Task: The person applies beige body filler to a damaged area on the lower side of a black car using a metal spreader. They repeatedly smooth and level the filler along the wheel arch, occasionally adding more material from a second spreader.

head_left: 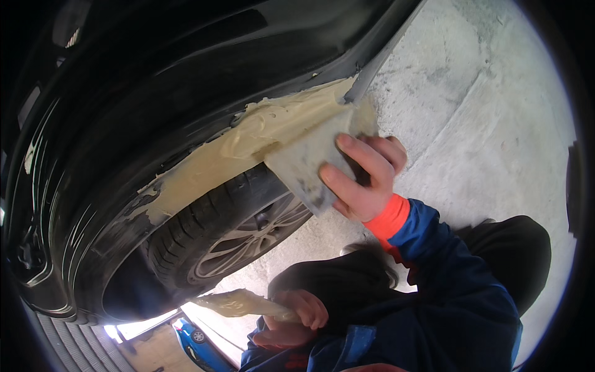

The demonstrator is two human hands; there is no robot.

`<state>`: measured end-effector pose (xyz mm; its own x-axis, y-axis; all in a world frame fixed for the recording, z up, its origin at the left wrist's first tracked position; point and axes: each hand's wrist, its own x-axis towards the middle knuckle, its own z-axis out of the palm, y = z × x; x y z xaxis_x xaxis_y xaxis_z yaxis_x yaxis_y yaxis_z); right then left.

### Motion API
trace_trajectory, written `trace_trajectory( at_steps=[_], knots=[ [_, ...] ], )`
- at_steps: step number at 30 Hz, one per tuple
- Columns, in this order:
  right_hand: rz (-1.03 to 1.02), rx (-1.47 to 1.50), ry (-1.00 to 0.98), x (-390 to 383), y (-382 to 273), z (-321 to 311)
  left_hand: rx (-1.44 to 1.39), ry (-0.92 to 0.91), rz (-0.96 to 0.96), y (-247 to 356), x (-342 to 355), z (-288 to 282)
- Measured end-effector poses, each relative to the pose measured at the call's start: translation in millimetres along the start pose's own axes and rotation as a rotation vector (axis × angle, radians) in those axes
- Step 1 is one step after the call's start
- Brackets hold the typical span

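My right hand (pixel 367 175) grips a pale, smudged flat spreader (pixel 297 173), its upper edge at a band of beige filler (pixel 223 155) along the wheel-arch edge of a glossy black car (pixel 136 56). Lower down, my left hand (pixel 291 319) is wrapped round a tool coated with beige filler (pixel 235 302), its coated end pointing left below the wheel. Under the filler band are the tyre (pixel 180 239) and silver multi-spoke rim (pixel 251 242).
A pale, marked concrete floor (pixel 471 124) extends to the right of the car. My dark-clothed leg (pixel 508 260) is at the lower right. A blue car (pixel 195 344) and a ribbed grey surface (pixel 74 341) show at the bottom left.
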<state>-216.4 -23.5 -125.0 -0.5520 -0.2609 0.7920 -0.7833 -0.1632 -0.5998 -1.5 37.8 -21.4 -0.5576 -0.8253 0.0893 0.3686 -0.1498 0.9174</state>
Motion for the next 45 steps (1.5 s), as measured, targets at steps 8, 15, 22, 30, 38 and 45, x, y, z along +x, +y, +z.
trace_trajectory(
  at_steps=[8, 15, 22, 30, 38, 45],
  knots=[
    [0.032, 0.338, 0.332, 10.8, -1.2, -33.6, 0.085, -0.115, 0.102, -0.8, 18.2, -5.4],
    [0.321, 0.772, 0.029, 75.5, -36.8, -98.7, 0.157, -0.201, -0.342, 28.5, 33.9, 7.5],
    [0.028, 0.981, -0.465, 140.1, -61.1, -105.9, 0.147, -0.333, -0.379, 36.5, 55.3, 19.7],
    [-0.099, 0.821, -0.952, 154.1, -40.0, -115.8, 0.070, -0.240, -0.101, 43.6, 42.6, 2.9],
    [0.226, 0.709, -0.494, 81.8, -73.5, -40.7, -0.070, -0.368, 0.188, 27.4, 20.4, -31.6],
    [0.466, 0.706, -0.226, 64.5, -73.8, 1.6, -0.393, -0.553, 0.147, 10.3, 10.0, -58.0]
  ],
)
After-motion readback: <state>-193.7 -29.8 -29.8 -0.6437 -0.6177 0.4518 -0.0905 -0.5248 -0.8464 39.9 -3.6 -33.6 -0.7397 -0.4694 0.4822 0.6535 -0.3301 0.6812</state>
